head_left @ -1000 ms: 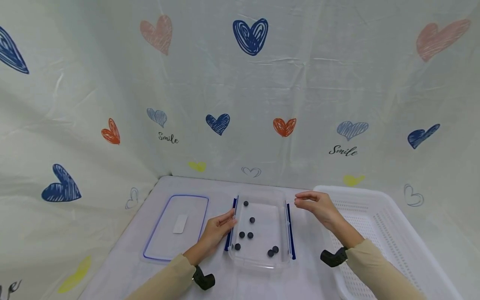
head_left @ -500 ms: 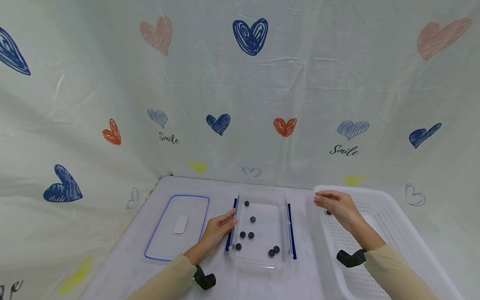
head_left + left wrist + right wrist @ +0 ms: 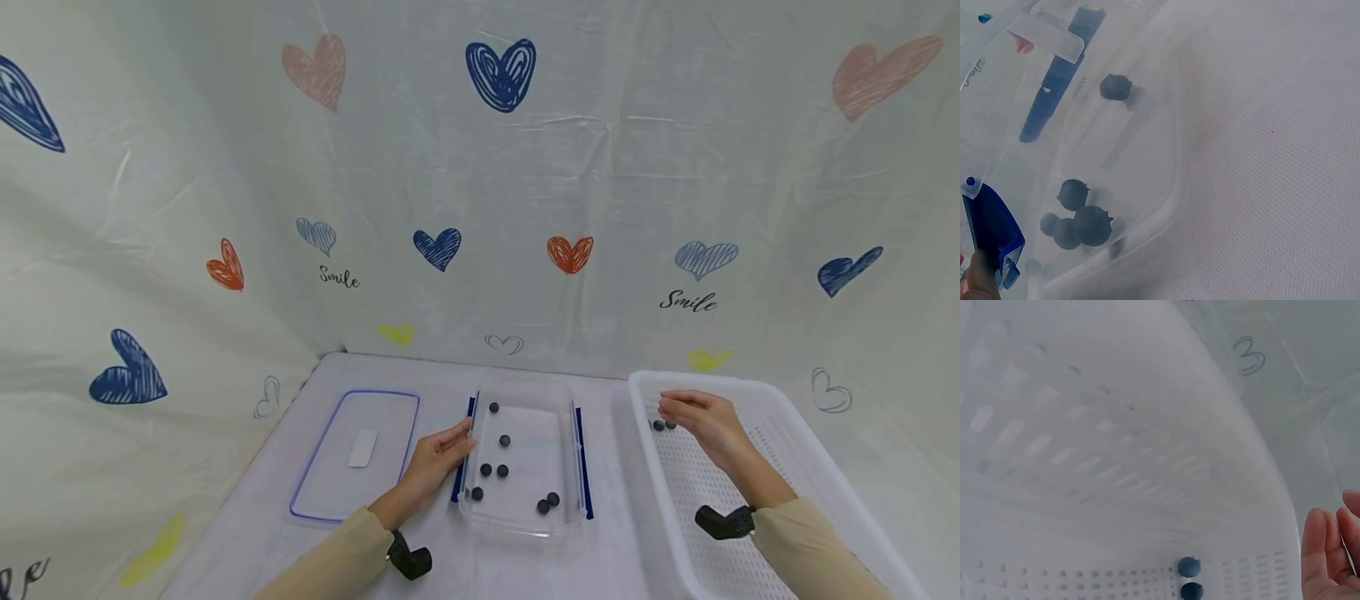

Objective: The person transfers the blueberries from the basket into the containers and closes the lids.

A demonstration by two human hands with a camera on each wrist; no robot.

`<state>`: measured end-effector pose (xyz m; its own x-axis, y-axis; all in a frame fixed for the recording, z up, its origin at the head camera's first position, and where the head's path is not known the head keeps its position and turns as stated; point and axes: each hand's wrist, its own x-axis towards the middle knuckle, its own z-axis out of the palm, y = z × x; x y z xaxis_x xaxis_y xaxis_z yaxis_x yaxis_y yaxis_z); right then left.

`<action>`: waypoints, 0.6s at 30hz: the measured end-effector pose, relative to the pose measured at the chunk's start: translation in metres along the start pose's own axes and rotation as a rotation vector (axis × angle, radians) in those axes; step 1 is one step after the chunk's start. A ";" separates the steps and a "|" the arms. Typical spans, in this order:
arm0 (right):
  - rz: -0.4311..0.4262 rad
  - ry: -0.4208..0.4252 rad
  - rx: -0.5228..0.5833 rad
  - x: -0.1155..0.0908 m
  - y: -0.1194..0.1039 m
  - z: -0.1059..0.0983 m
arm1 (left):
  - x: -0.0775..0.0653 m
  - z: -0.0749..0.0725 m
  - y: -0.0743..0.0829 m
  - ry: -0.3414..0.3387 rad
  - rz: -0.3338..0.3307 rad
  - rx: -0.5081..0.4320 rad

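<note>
My left hand (image 3: 433,462) grips the left side of a clear plastic container (image 3: 517,527) by its blue latch (image 3: 994,225). Several dark blueberries (image 3: 505,441) lie scattered on the container's floor. In the left wrist view, more than one blueberry (image 3: 1092,226) shows through the clear wall. Over the far left part of a white perforated basket (image 3: 660,517) is my right hand (image 3: 708,423), its fingers extended and nothing seen between them. Two blueberries (image 3: 1189,567) sit close together in the basket, seen just below my fingertips in the head view.
A clear lid with a blue rim (image 3: 354,454) lies flat on the white-covered table (image 3: 611,467), left of the container. A white label-like rectangle (image 3: 362,448) shows on it. Behind stands a white curtain (image 3: 480,183) printed with hearts.
My right hand has moved right, from beside the container to over the basket, and two blueberries there have come into view. The left hand has stayed on the container.
</note>
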<state>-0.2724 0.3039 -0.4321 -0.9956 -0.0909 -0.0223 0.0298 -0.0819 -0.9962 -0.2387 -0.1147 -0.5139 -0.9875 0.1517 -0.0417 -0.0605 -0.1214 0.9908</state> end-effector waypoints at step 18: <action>0.018 0.150 -0.152 0.014 0.036 -0.040 | 0.000 -0.001 -0.002 -0.006 0.004 -0.010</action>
<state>-0.2892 0.3399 -0.4720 -0.9974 0.0592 -0.0408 0.0449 0.0701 -0.9965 -0.2389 -0.1149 -0.5164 -0.9869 0.1567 -0.0373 -0.0582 -0.1313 0.9896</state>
